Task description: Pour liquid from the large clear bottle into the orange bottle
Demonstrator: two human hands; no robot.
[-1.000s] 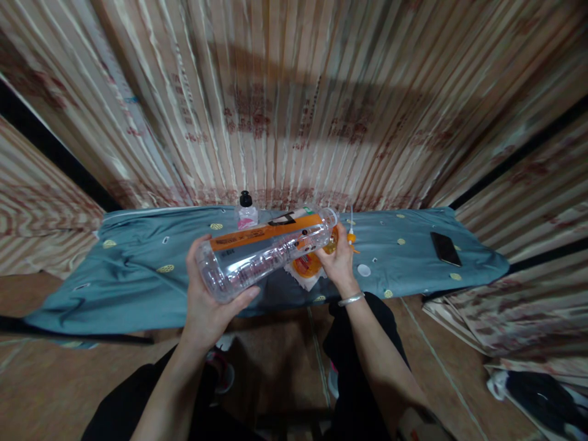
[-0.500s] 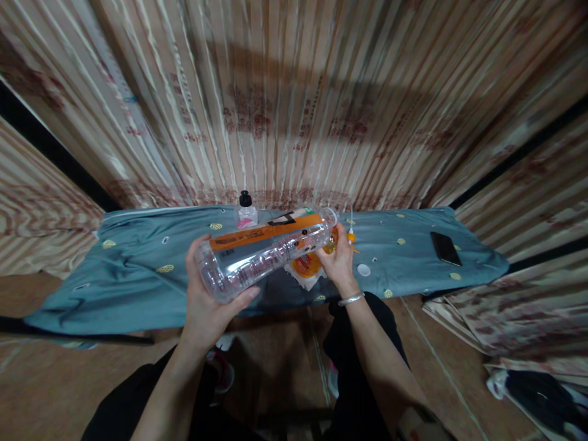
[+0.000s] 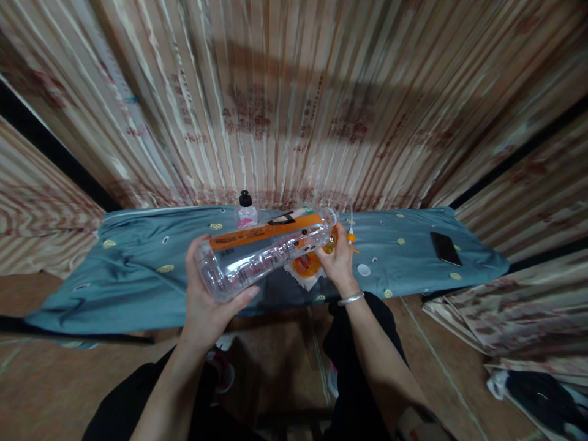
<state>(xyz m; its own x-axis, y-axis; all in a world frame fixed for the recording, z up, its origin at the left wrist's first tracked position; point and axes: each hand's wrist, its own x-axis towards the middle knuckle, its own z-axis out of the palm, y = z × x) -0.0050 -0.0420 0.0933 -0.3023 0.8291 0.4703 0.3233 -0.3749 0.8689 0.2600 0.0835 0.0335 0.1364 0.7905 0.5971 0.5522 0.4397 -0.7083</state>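
A large clear plastic bottle point(image 3: 266, 251) with an orange and grey label lies tilted in the air, its open mouth to the right. My left hand point(image 3: 209, 306) is wrapped round its base end. Below the bottle's mouth, my right hand point(image 3: 337, 260) has its fingers closed round the neck of an orange bottle point(image 3: 307, 264), which stands on a white tissue point(image 3: 310, 283). The large bottle hides part of the orange one. Whether liquid passes between the two mouths cannot be made out.
On the blue cloth-covered table point(image 3: 138, 269) stand a small black-capped bottle point(image 3: 247, 211) behind the large one, an orange pump top point(image 3: 351, 236) and white cap point(image 3: 364, 270) right of my right hand, and a dark phone point(image 3: 445, 248) far right. Striped curtains point(image 3: 285, 110) hang behind.
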